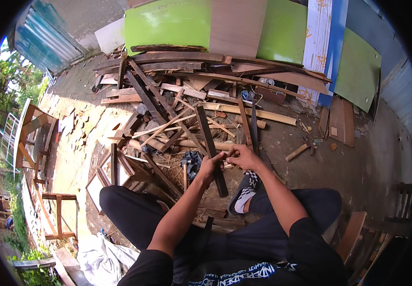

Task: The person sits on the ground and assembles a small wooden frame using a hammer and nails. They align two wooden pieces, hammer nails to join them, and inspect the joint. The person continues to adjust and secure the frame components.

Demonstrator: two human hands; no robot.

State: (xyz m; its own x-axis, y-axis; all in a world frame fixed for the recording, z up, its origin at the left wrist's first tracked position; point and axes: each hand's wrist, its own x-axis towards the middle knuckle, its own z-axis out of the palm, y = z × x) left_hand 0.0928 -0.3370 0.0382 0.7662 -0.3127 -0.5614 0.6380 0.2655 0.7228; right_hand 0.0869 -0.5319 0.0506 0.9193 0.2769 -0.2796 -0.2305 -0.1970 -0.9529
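Observation:
A dark, narrow wooden batten point(205, 126) slants in front of me, its near end between my knees. My left hand point(209, 168) is closed around its lower part. My right hand point(245, 158) is close beside it, thumb and fingers pinched together at the batten. Whatever that pinch holds is too small to make out. A black plastic bag point(194, 163) lies just left of my left hand. To the right of my hands, a hammer point(299, 151) with a wooden handle lies on the ground.
A heap of scrap boards point(182, 58) and sticks spreads across the ground ahead. Green panels point(167, 24) lean against the far wall. Wooden frames point(59, 217) stand at left, near a white cloth point(102, 260). My checkered shoe point(246, 193) is close below my hands.

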